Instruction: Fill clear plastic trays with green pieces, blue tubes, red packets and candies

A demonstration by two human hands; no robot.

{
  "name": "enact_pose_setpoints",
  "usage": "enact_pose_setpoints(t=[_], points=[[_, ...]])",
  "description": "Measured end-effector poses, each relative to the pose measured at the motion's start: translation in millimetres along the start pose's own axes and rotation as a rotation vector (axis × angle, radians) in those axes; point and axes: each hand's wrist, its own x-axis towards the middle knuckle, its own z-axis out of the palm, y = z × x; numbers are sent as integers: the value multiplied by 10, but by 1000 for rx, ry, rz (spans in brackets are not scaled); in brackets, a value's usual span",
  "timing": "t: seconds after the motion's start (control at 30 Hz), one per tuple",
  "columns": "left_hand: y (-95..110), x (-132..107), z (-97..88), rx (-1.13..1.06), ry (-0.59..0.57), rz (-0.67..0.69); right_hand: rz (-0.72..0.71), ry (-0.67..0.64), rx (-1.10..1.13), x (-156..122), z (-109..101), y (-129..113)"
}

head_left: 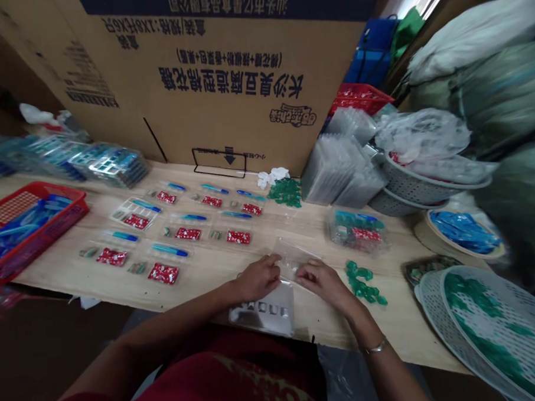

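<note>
Left hand (258, 278), right hand (326, 283) pinch clear plastic bag (295, 258).

Blister trays (135, 213) on table (410, 318), basket (49, 187) left, colanders (431, 302) right.

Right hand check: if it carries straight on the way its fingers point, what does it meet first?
The right hand would meet the clear plastic bag first. Its fingers already look at or touching the bag's edge, though depth is hard to judge.

A packing workshop, shown by plastic trays (135, 213), sacks (502, 95) and a cardboard carton (227, 90).
</note>
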Motion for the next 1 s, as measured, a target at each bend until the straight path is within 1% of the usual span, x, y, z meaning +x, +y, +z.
enact_pose_setpoints(t=[0.07, 0.13, 0.17, 0.23, 0.3, 0.37, 0.43, 0.5, 0.6, 0.67, 0.7, 0.77, 0.8, 0.83, 0.87, 0.9, 0.97, 1.0], points=[[-12, 22, -38, -42, 3, 19, -20, -40, -187, 3, -1, -114], [-80, 140, -144, -79, 17, 1, -38, -88, -381, 11, 27, -250], [-141, 243, -223, -75, 41, -47, -46, -110, -449, 18, 46, -314], [-316, 523, -419, -22, 127, -197, -42, -151, -521, 36, 77, -412], [-548, 861, -636, 47, 223, -319, -14, -179, -529, 55, 80, -456], [-800, 1192, -834, 99, 296, -406, 21, -170, -481, 67, 61, -447], [-1033, 1473, -984, 138, 338, -485, 39, -127, -406, 68, 48, -397], [-1218, 1699, -1081, 159, 339, -549, 43, -77, -356, 59, 63, -325], [-1362, 1980, -1164, 164, 301, -594, 18, -12, -340, 39, 122, -234], [-1352, 2132, -1199, 163, 283, -580, -23, 43, -333, 20, 148, -215], [-1313, 2181, -1207, 162, 276, -563, -48, 81, -327, 7, 147, -219], [-1166, 2175, -1183, 157, 258, -517, -93, 181, -317, -33, 109, -249], [-1061, 2102, -1141, 152, 245, -492, -110, 238, -310, -64, 71, -268], [-941, 1977, -1073, 151, 227, -456, -123, 294, -296, -103, 22, -287], [-812, 1804, -979, 150, 202, -420, -131, 350, -275, -150, -38, -302], [-682, 1592, -863, 147, 162, -355, -131, 403, -251, -200, -104, -312], [-443, 1111, -594, 179, -11, -93, -114, 490, -223, -295, -243, -304], [-345, 875, -463, 161, -66, -15, -104, 517, -230, -328, -306, -285]])
